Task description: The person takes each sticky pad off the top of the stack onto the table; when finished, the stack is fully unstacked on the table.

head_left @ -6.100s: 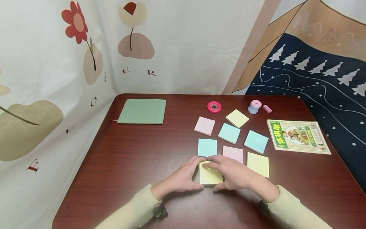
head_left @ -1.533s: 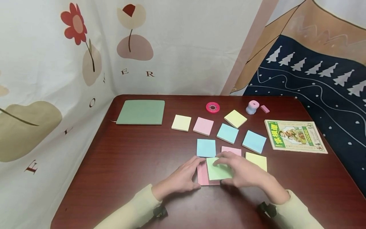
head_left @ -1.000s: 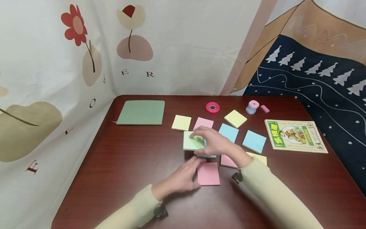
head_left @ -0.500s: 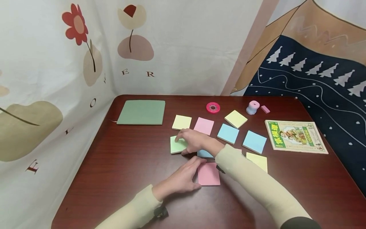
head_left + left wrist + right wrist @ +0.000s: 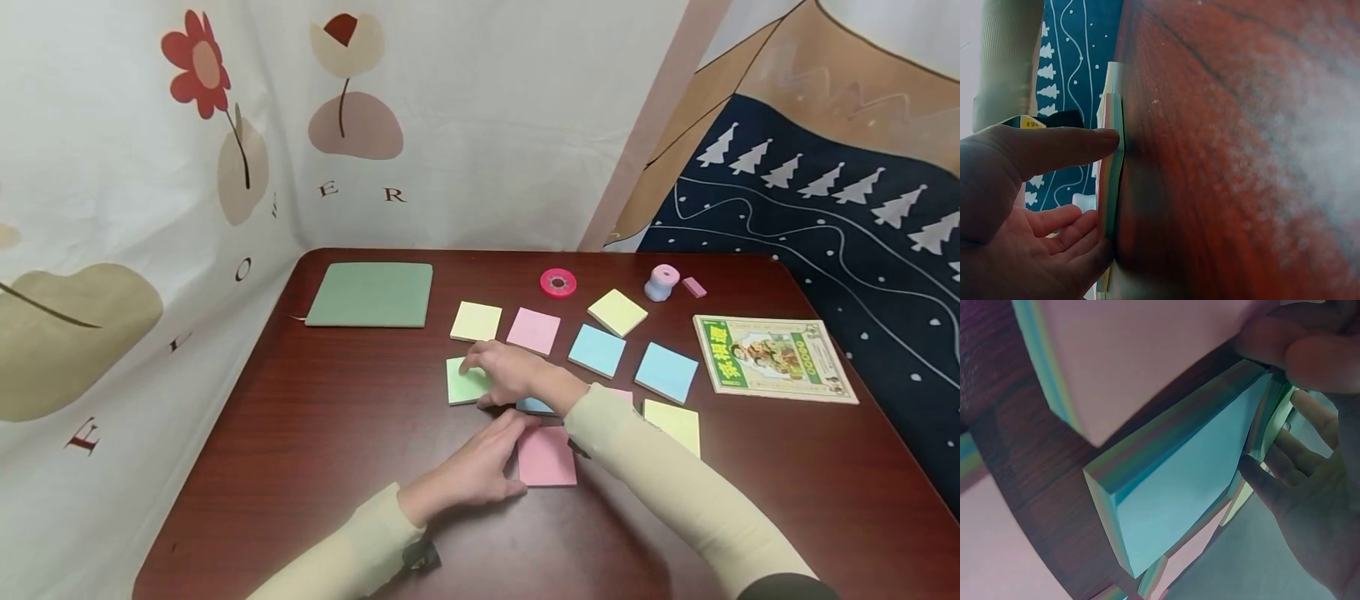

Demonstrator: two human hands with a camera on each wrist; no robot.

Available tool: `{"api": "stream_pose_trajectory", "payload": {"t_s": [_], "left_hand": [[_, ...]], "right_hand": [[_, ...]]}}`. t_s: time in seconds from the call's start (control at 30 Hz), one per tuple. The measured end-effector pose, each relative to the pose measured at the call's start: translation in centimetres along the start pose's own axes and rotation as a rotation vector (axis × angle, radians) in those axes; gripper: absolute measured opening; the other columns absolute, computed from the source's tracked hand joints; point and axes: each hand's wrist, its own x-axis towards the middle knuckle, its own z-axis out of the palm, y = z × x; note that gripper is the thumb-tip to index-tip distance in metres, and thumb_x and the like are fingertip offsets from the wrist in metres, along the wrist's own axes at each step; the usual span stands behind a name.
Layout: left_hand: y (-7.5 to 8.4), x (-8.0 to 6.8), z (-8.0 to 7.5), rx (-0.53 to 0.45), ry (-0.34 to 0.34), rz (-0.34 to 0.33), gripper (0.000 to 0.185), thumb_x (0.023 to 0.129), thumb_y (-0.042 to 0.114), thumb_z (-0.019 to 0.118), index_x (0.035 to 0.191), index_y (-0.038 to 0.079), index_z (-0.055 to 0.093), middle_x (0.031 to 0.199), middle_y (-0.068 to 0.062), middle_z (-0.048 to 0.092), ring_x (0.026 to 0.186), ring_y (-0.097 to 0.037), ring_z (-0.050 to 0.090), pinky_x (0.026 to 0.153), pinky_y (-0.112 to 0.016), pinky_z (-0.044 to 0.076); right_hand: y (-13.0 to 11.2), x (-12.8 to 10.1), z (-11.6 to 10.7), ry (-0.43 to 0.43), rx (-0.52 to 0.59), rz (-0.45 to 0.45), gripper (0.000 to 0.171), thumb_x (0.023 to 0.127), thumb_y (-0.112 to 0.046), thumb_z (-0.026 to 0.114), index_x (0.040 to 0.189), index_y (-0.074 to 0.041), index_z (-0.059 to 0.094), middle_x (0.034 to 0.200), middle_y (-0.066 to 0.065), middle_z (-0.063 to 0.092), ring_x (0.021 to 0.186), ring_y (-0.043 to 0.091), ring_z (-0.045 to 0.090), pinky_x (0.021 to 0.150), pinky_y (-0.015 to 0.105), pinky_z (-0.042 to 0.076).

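On table [image 5: 315, 433] center, green sticky pad [image 5: 462, 385] flat at 9 o'clock of blue pad [image 5: 534, 406], square, edges slightly skewed, R hand [image 5: 510, 373] fingers pinching it, L hand [image 5: 472, 471] relaxed, fingertips touching pink pad [image 5: 547, 456].

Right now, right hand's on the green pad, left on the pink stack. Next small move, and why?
Probably let go: lift the right hand off the green pad. The pad already lies flat on the table, below the yellow pad, apart from its neighbours. The left hand rests against the pink stack, which looks to be next.
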Motion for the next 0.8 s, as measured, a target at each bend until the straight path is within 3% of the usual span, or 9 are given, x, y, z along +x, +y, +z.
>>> {"api": "stream_pose_trajectory", "payload": {"t_s": [0.47,0.8], "left_hand": [[0.2,-0.1,-0.3,-0.032,-0.012,-0.011,0.077,0.073,0.018,0.084,0.138,0.006,0.044,0.137,-0.006,0.045,0.124,-0.018,0.046,0.107,-0.034,0.037],[0.4,-0.7,-1.4,-0.082,0.027,-0.023,0.075,0.081,0.022,0.079,0.143,0.008,0.040,0.141,-0.002,0.041,0.126,-0.018,0.046,0.103,-0.038,0.042]], "right_hand": [[-0.3,-1.1,-0.3,0.021,-0.012,-0.018,0.052,0.083,-0.031,0.077,0.131,-0.015,0.062,0.145,0.012,0.045,0.133,0.026,0.042,0.106,0.037,0.039],[0.6,-5.1,-2.7,0.145,0.101,0.009,0.053,0.086,-0.029,0.075,0.133,-0.010,0.061,0.144,0.016,0.045,0.132,0.029,0.042,0.105,0.043,0.040]]}}
